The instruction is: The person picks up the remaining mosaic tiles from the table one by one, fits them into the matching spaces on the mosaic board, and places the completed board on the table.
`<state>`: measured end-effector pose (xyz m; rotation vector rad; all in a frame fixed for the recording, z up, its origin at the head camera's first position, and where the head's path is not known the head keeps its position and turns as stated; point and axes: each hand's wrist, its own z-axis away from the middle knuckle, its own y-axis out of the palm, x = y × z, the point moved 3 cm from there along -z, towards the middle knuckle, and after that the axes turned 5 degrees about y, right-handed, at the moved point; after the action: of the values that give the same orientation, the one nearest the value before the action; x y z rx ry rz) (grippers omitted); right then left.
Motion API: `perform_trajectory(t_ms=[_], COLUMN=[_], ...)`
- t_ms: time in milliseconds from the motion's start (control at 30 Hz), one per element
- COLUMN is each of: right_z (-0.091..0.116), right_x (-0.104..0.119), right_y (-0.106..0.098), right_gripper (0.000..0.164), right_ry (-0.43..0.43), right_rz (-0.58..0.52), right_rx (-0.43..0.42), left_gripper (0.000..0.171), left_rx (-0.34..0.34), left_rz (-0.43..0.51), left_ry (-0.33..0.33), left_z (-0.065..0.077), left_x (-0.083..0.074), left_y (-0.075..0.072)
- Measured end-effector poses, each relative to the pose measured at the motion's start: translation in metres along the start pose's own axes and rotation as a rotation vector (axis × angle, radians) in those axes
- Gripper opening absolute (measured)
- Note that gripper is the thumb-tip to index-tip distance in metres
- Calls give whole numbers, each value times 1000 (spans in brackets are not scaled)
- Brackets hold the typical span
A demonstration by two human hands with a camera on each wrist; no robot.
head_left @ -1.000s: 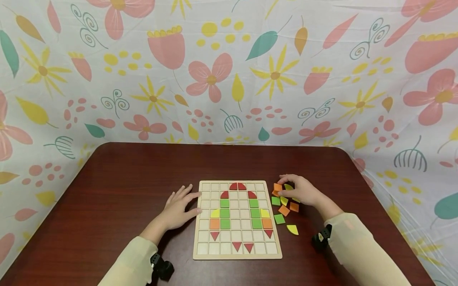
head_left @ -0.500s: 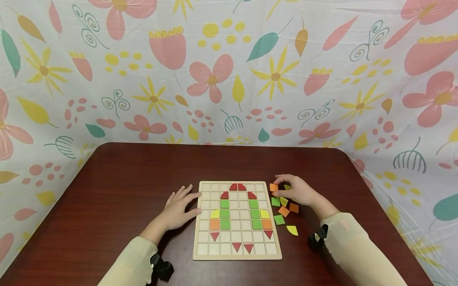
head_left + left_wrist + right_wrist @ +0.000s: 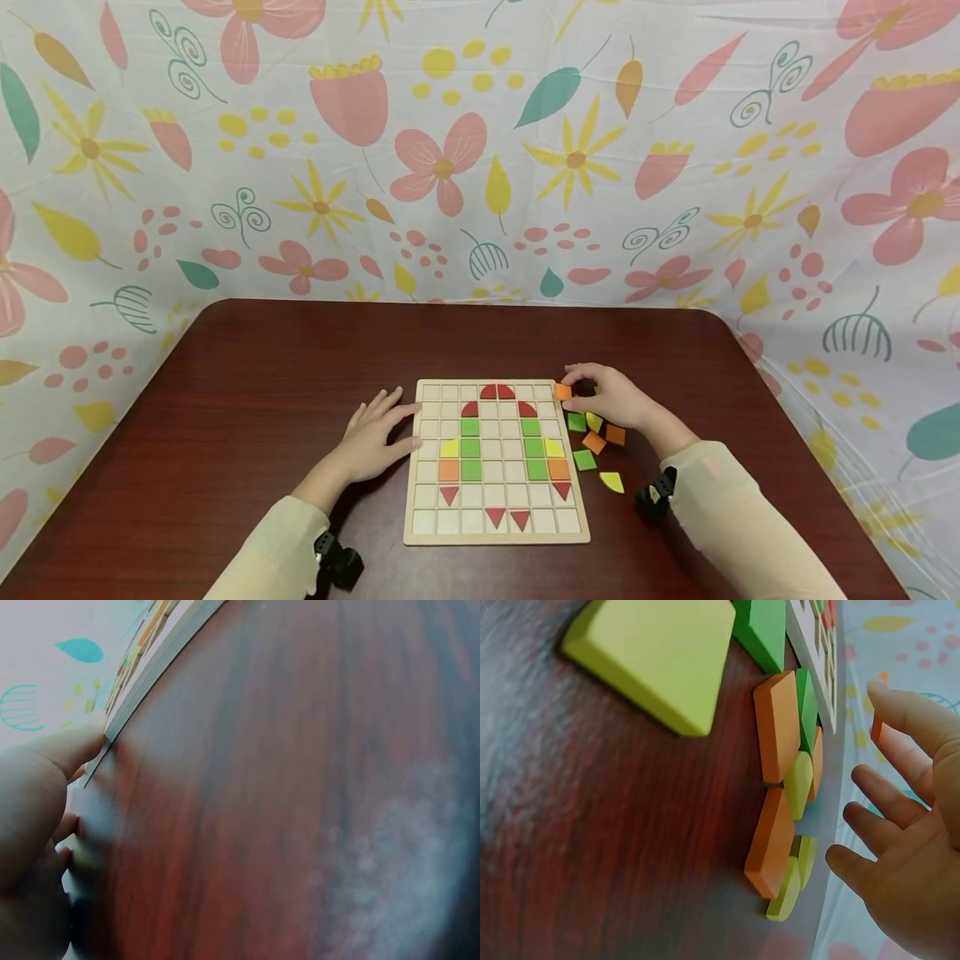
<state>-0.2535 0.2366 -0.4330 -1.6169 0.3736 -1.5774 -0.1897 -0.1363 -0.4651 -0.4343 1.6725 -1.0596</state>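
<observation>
A wooden grid board (image 3: pixel 495 539) lies on the table, with red, green, yellow and orange pieces set in several of its squares. At its upper right corner, my right hand (image 3: pixel 618 396) pinches an orange square block (image 3: pixel 563 392) between thumb and forefinger. The right wrist view shows that orange block (image 3: pixel 877 729) edge-on, raised off the table, the other fingers spread loosely. My left hand (image 3: pixel 371 442) rests at the board's left edge with fingers extended. In the left wrist view its thumb (image 3: pixel 75 746) touches the board's side.
Loose blocks lie right of the board, below my right hand: green squares (image 3: pixel 583 460), orange squares (image 3: pixel 594 442) and yellow quarter-rounds (image 3: pixel 612 482). Some are partly hidden by the hand. The dark table (image 3: pixel 300 350) ends at a flower-print cloth (image 3: pixel 480 250) behind.
My right hand has lifted the orange square block from the loose pile and carried it left to the board's upper right corner. The left hand has stayed in place.
</observation>
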Motion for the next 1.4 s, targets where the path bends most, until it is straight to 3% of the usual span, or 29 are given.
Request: perform_trajectory(t_ms=[600,733,1400], right_z=[-6,-2,-8], right_x=[10,20,22], right_y=[10,10,20], right_gripper=[33,33,33], right_ry=[-20,-4,-1], right_rz=[-55,-72,-80], right_rx=[24,22,-13], left_gripper=[52,52,53], left_rx=[-2,-2,7], left_rz=[-8,-8,-9], left_ry=[-4,-2,-7], left_z=[1,1,1], left_x=[-2,-2,-1], left_y=[-1,-1,-1])
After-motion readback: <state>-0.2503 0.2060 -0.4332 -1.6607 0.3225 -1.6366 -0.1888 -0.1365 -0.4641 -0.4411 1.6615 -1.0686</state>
